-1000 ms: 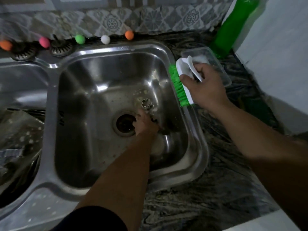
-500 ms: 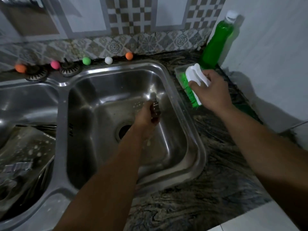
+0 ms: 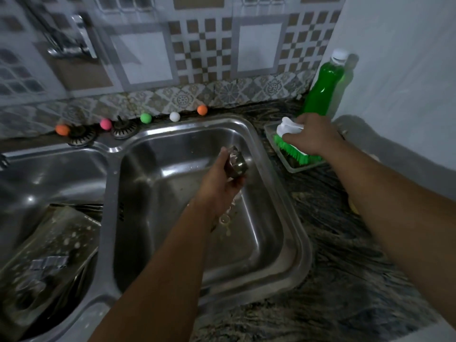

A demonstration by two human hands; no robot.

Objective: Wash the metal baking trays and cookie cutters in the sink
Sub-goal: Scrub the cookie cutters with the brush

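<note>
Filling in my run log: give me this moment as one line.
left hand: holds cutter over sink | right hand: on brush in tray | bottle: upright

We've got trays (image 3: pixel 47 245) in the L basin (image 3: pixel 49 174), cutter (image 3: pixel 236 162) over the R basin (image 3: pixel 261 233), brush (image 3: pixel 293 141) in a dish (image 3: pixel 299 166) right of it, bottle (image 3: pixel 322 88) behind.

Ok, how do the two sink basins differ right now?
The right basin holds no dishes; the left hand holds a cookie cutter above it. The left basin holds a sudsy baking tray, tilted, with another cutter lying on it. Both basins are stainless steel.
</note>
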